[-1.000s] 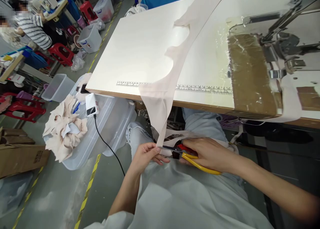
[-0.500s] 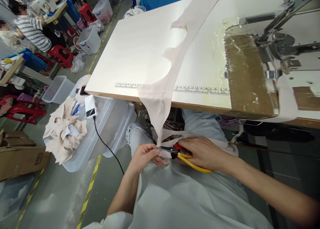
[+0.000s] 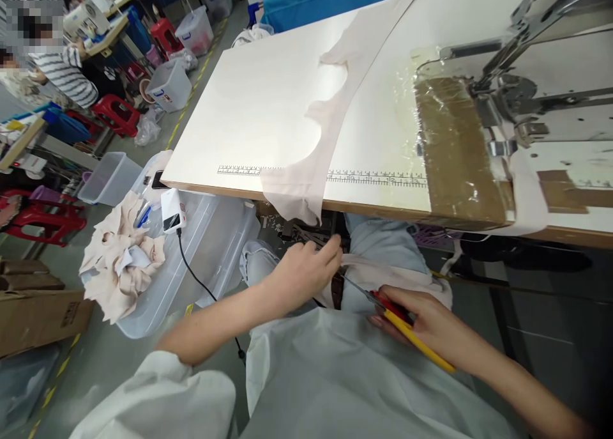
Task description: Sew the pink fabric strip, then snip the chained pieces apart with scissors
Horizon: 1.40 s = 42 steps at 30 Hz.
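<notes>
My right hand (image 3: 426,324) grips scissors (image 3: 400,324) with yellow and red handles. Their metal blades point up and left above my lap. My left hand (image 3: 306,273) is closed, fingers bent together, just below the table edge; what it pinches, if anything, is hidden. Close to those fingers, a pale pink fabric strip (image 3: 383,273) lies across my lap. A larger pale pink fabric piece (image 3: 330,126) with scalloped cut-outs is spread on the white table (image 3: 258,107), its lower end hanging over the front edge, apart from both hands.
At right stands a sewing machine (image 3: 517,100) beside a taped brown cardboard patch (image 3: 460,151). To the left, a clear plastic bin (image 3: 211,247) carries fabric scraps (image 3: 124,254) and a white power bank (image 3: 173,210) with a black cable. A person (image 3: 64,68) sits farther back.
The scissors have moved right and down, away from the fabric's hanging tip. My left hand has let go of that tip and shifted up and right. The hanging end is now shorter.
</notes>
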### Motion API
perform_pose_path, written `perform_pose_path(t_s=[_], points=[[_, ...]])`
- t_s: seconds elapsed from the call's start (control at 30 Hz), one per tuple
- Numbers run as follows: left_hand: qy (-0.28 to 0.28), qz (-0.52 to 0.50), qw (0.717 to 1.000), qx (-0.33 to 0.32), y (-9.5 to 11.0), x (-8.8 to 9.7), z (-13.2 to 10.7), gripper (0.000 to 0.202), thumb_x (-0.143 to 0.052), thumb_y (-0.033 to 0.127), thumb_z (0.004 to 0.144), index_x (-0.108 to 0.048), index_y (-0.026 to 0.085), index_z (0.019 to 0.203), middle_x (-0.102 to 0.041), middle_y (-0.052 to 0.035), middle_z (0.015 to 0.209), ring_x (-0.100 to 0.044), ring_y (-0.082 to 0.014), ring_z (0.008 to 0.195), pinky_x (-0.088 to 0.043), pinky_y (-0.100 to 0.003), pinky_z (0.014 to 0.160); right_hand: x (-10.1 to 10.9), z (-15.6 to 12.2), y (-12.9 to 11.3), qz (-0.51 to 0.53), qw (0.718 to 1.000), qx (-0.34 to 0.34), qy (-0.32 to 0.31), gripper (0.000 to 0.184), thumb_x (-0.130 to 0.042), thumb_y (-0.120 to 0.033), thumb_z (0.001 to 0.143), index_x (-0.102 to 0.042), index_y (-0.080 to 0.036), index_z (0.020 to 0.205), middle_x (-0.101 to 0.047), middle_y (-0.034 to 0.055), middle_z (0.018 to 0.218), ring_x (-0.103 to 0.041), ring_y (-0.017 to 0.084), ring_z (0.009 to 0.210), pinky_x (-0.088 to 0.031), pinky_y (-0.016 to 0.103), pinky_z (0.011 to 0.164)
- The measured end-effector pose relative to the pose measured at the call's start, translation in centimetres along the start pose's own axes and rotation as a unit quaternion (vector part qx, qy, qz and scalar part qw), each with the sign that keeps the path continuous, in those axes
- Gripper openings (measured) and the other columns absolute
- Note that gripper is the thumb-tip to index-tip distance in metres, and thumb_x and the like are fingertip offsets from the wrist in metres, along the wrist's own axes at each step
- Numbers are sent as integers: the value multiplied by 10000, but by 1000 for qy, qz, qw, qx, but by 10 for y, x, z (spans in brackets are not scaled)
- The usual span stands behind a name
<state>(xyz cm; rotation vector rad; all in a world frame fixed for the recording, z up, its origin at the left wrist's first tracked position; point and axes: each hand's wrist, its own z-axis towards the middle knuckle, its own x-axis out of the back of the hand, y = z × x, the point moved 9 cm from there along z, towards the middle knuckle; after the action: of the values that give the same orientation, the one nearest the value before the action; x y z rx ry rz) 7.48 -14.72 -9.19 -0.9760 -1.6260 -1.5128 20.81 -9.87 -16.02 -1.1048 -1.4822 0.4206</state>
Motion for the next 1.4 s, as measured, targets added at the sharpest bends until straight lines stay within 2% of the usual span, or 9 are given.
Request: perform_pose_path(t_s=[0.07,0.17,0.3,0.4,0.53,0.63,0.73,1.17,1.4], points=[[-49,88,995,3,-5,-4,22,348,-428,31,906,-663,91,1155,-599,-221,1259,-630,-302,993,-490,-391,833,1,-5,5,16,1000,-16,14,443,-494,-628,868,-402,-240,676,-506,0,615,-480,181,575,-398,299,550],[-97,122,981,114,-50,-1,30,252,-476,11,875,-708,62,959,-635,-235,1080,-594,-335,1080,-490,-406,877,7,-9,11,36,998,-30,47,476,-533,-658,848,-393,-240,667,-492,-6,620,-479,177,583,-403,291,555],[-86,74,956,271,-123,1,-15,226,-477,-17,843,-689,52,876,-650,-254,1011,-650,-337,1004,-521,-414,831,18,-13,17,69,993,-40,86,521,-555,-701,835,-396,-243,644,-437,-19,604,-453,169,565,-399,289,548],[-84,19,943,322,-143,-22,-56,183,-479,29,879,-656,67,908,-679,-194,870,-707,-300,842,-541,-366,739,18,-12,24,91,991,-61,81,542,-550,-733,826,-416,-242,640,-455,-12,607,-463,174,567,-405,297,553],[-52,-206,927,309,-104,-61,-65,239,-386,262,1013,-550,121,1114,-691,-77,810,-714,-185,645,-533,-249,606,7,-2,27,119,990,-71,29,551,-587,-749,802,-462,-227,680,-458,-12,636,-467,175,598,-410,290,561],[29,-526,815,242,-57,-64,-45,423,-531,506,945,-531,136,1150,-700,-92,863,-745,-234,778,-542,-246,590,1,4,22,132,989,-63,-30,513,-597,-709,832,-484,-219,730,-468,-9,685,-465,176,641,-411,284,581],[63,-635,734,230,-37,-53,-33,572,-699,623,797,-605,132,1074,-715,-104,839,-745,-280,855,-542,-246,585,2,8,11,130,987,-54,-77,511,-585,-705,844,-468,-219,736,-453,-13,706,-445,175,664,-386,280,589],[51,-665,688,285,-41,-58,-45,598,-794,661,669,-603,120,841,-731,-121,758,-736,-247,654,-502,-214,489,-1,26,-15,133,965,-50,-219,573,-554,-759,806,-388,-221,702,-341,-42,674,-328,142,630,-270,268,561],[64,-659,689,295,-45,-61,-48,597,-769,681,688,-602,126,830,-705,-86,670,-723,-229,619,-504,-219,505,2,29,-15,87,974,-55,-204,556,-601,-725,780,-405,-219,661,-371,-46,616,-360,134,573,-270,257,521]])
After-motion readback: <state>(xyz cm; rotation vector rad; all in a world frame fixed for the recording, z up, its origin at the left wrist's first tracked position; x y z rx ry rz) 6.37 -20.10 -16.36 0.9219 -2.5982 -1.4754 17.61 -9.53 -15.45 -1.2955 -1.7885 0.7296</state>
